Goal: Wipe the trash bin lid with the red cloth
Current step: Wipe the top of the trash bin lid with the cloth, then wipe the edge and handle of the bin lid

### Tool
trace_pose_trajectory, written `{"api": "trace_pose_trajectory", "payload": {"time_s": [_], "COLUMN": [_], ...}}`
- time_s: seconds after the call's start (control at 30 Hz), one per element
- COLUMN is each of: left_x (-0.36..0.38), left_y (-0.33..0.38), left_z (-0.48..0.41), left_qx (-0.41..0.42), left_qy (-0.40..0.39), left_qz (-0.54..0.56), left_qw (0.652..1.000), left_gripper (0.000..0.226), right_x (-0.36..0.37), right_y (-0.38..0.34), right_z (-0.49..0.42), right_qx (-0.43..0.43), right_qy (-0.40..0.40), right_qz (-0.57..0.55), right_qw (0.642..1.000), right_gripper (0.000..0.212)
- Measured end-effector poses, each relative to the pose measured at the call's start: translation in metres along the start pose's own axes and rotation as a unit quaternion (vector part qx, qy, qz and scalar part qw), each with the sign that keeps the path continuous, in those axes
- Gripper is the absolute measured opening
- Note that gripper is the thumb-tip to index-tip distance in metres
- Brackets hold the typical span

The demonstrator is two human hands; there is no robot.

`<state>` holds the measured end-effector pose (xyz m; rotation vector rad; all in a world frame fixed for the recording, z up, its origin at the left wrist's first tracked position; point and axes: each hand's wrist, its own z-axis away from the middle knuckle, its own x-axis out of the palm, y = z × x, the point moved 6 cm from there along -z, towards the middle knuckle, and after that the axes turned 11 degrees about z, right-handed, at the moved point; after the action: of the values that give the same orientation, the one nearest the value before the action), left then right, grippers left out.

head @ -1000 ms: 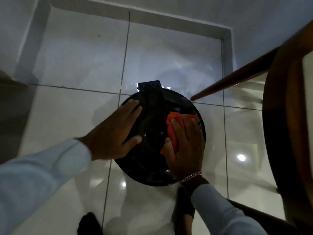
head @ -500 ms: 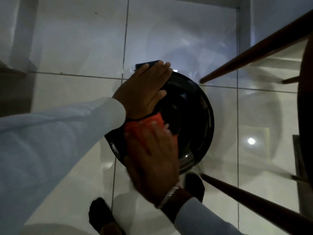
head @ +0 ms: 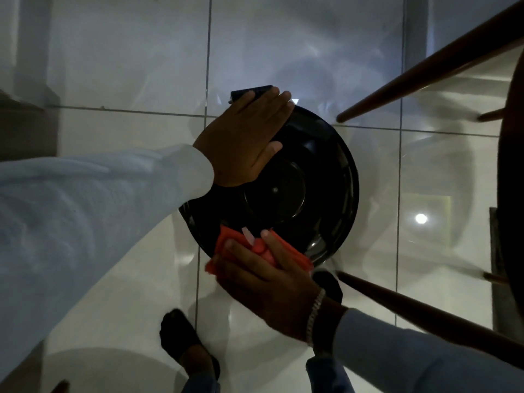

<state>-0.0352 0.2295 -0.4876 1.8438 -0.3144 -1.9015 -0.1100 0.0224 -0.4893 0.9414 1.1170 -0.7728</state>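
Wiping the near rim of the trash bin lid [head: 320, 177] now.
I'm pressing the red cloth [head: 265, 251] flat under my right hand [head: 266, 282], having swept it from the left edge; my left hand [head: 243, 143], open-palmed, is still steadying the far side, probably near the hinge.

You are looking down at a glossy pale tiled floor [head: 283, 46] crossed by thin dark grout lines. A round ceiling light shows as a bright reflected spot [head: 421, 218] on a tile at your right. 2 slanted dark brown wooden furniture legs [head: 419, 72] cross the right side, 1 above and 1 below, meeting a dark curved wooden edge [head: 510, 180] at the far right. A pale grey wall base [head: 31, 52] stands at the upper left. The room is dim.
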Motion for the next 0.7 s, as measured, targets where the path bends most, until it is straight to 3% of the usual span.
{"api": "trace_pose_trajectory", "payload": {"time_s": [0.07, 0.13, 0.23, 0.3, 0.43, 0.5, 0.53, 0.57, 0.6, 0.67, 0.7], "left_x": [0.0, 0.0, -0.001, -0.001, -0.01, -0.02, -0.025, -0.031, -0.036, -0.042, -0.048], "left_y": [0.0, -0.002, 0.0, 0.0, 0.009, 0.026, 0.036, 0.046, 0.056, 0.087, 0.104], "left_z": [0.002, 0.001, 0.001, 0.001, 0.005, 0.013, 0.019, 0.027, 0.036, 0.05, 0.055], "left_qx": [0.001, -0.003, -0.006, -0.009, -0.011, -0.043, -0.077, -0.125, -0.178, -0.255, -0.271], "left_qy": [0.004, 0.001, -0.002, -0.004, 0.016, 0.071, 0.112, 0.154, 0.187, 0.179, 0.149], "left_qz": [-0.003, -0.004, -0.004, -0.011, -0.056, 0.02, 0.109, 0.224, 0.362, 0.631, 0.712], "left_qw": [1.0, 1.0, 1.0, 1.0, 0.998, 0.996, 0.985, 0.954, 0.895, 0.71, 0.63], "left_gripper": [0.067, 0.068, 0.07, 0.069, 0.064, 0.061, 0.058, 0.053, 0.045, 0.04, 0.045], "right_x": [0.013, 0.018, 0.015, 0.013, -0.002, -0.017, -0.029, -0.044, -0.061, -0.095, -0.112], "right_y": [0.007, 0.019, 0.043, 0.061, 0.085, 0.093, 0.098, 0.103, 0.11, 0.126, 0.136], "right_z": [0.019, 0.033, 0.057, 0.073, 0.084, 0.085, 0.082, 0.078, 0.071, 0.057, 0.051], "right_qx": [-0.044, -0.045, 0.044, 0.143, 0.325, 0.425, 0.476, 0.511, 0.529, 0.537, 0.536], "right_qy": [-0.021, 0.005, 0.067, 0.084, 0.03, 0.028, 0.049, 0.084, 0.122, 0.168, 0.177], "right_qz": [0.006, -0.004, -0.057, -0.132, -0.266, -0.326, -0.359, -0.386, -0.407, -0.438, -0.45], "right_qw": [0.999, 0.999, 0.995, 0.977, 0.907, 0.844, 0.801, 0.764, 0.735, 0.701, 0.692], "right_gripper": [0.102, 0.092, 0.057, 0.055, 0.081, 0.08, 0.072, 0.065, 0.06, 0.058, 0.06]}}
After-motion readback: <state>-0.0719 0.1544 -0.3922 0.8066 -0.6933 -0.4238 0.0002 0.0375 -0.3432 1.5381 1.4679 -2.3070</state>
